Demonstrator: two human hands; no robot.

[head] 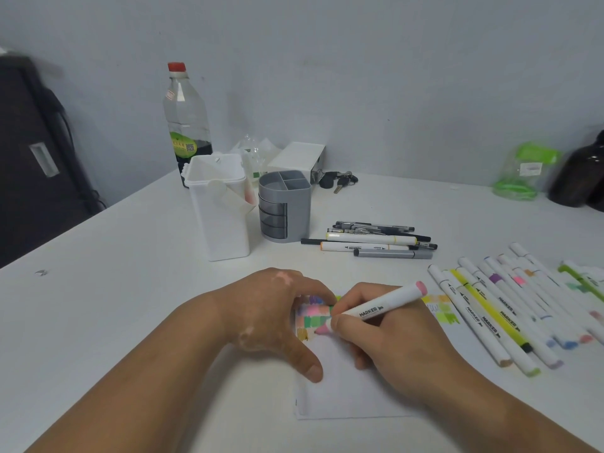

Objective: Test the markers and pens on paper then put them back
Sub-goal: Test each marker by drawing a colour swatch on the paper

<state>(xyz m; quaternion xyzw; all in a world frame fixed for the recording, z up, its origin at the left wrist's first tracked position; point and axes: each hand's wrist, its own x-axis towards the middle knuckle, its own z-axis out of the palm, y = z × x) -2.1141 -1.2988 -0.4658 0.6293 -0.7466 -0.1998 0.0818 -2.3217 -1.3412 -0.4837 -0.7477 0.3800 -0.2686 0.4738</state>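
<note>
Right hand [392,341]: marker [382,307] (pink end up) was pinched by fingers [343,322], tip set on pink patch of paper [343,397]. Left hand [271,315]: fingers were spread, paper pressed flat on table [130,305]. Marker row [500,308] was laid right of paper. Pens [376,240] were heaped beside grey holder [284,207].

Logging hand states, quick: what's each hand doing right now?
Left hand: open, pressing down on the paper.
Right hand: closed, gripping the pink marker.
</note>
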